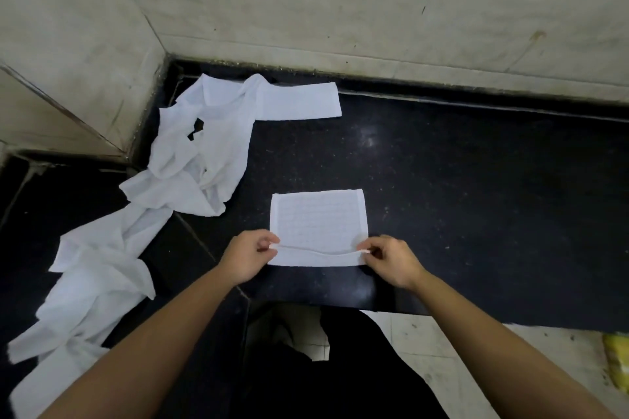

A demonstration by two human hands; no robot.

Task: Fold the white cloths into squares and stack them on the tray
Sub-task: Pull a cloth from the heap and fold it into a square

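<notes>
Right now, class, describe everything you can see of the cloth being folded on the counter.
The cloth being folded is white, with a woven grid texture and plain hemmed borders. It lies flat on the black counter, roughly rectangular. Its near edge is lifted into a low ridge, pinched at the left corner by the left hand and at the right corner by the right hand. It lies apart from the pile of unfolded cloths to the left.
</notes>
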